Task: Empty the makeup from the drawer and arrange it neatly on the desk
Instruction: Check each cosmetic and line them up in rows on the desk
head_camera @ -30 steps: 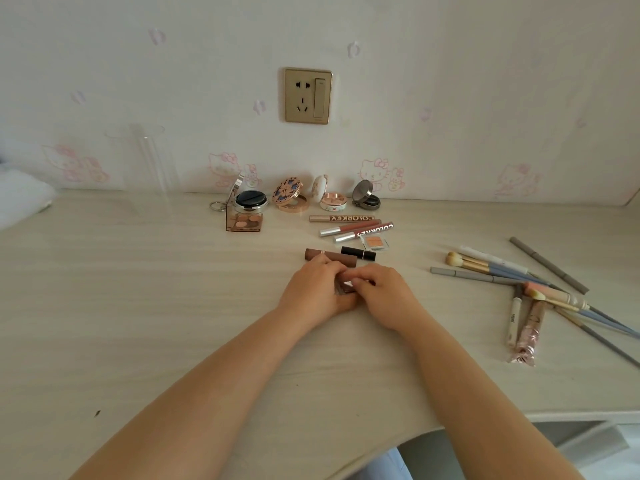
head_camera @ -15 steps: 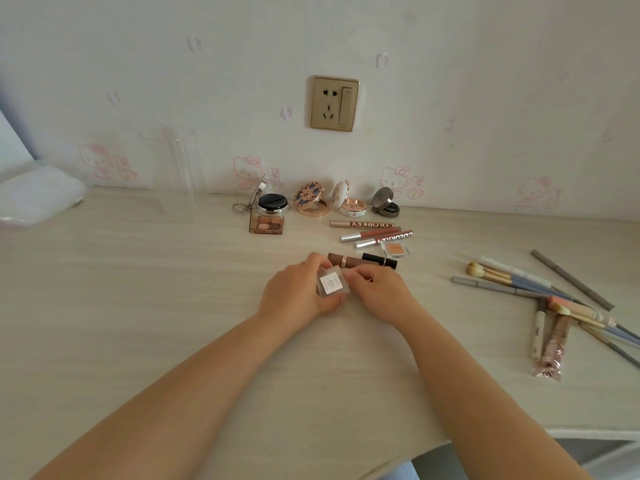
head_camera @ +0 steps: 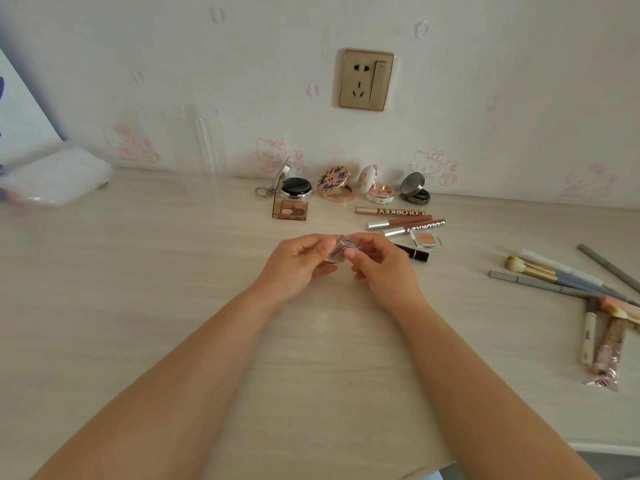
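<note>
1. Two bare forearms reach from the bottom corners across the pale wooden desk (head_camera: pixel 138 306), converging at its centre.
2. The left hand (head_camera: pixel 294 263) is turned palm inward, its thumb and curled fingers pinching a small clear, silvery makeup case (head_camera: pixel 341 251) raised just above the desktop.
3. The right hand (head_camera: pixel 375 263) meets it from the other side, thumb and fingertips gripping the same case; the remaining fingers curl beneath.
4. Behind the hands, along the wall, four open compacts stand in a row: a black cushion compact (head_camera: pixel 296 188), a patterned compact (head_camera: pixel 336 188), a white compact (head_camera: pixel 375 190) and a dark round compact (head_camera: pixel 415 192).
5. An eyeshadow palette (head_camera: pixel 290 210) lies in front of the black cushion compact.
6. Three lip gloss tubes (head_camera: pixel 403 221) lie side by side beyond the right hand, with a small blush pan (head_camera: pixel 427 240) and a black tube (head_camera: pixel 414 252) just beside them.
7. At the desk's right side, well apart, brushes and pencils (head_camera: pixel 554 275) lie loosely crossed.
8. A gold wall socket (head_camera: pixel 366 79) sits above.
</note>
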